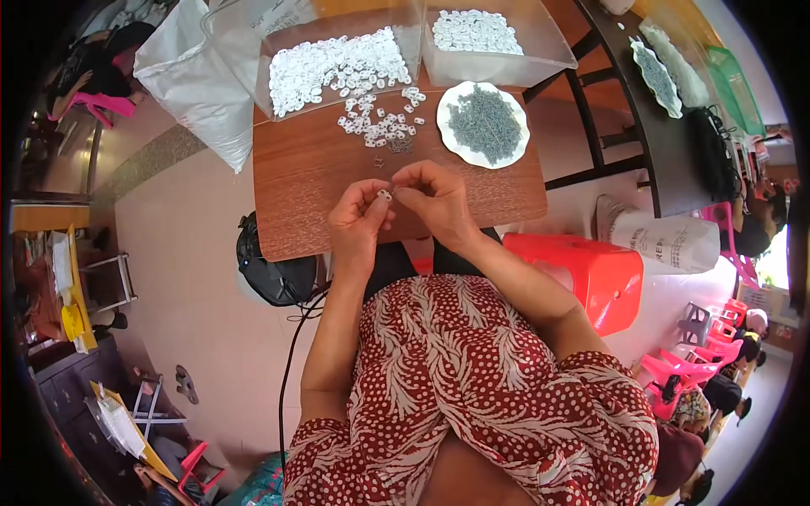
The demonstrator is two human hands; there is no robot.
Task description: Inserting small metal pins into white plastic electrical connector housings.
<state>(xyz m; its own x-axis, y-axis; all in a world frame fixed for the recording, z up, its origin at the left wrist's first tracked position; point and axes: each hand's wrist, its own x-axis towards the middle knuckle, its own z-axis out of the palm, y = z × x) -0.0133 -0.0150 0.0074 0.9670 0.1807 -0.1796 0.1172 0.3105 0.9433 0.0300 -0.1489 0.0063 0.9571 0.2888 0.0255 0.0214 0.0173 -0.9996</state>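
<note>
Over the near part of the brown wooden table (295,202), my left hand (354,215) pinches a small white plastic piece with holes (385,195). Close against it, the fingertips of my right hand (439,202) are pressed together; whatever they hold is too small to make out. Beyond my hands lie several loose white plastic pieces (384,128), with a little heap of small metal parts (400,146) beside them. To the right, a white plate with a wavy rim (447,126) carries a pile of thin grey screws or nails (487,125).
Two clear plastic bins (540,66) (228,42) at the back hold many white pieces. A white sack (190,93) hangs at the left corner. Red stools (612,278) stand right of my knees, and a dark table (675,181) bears another plate of metal parts (656,78).
</note>
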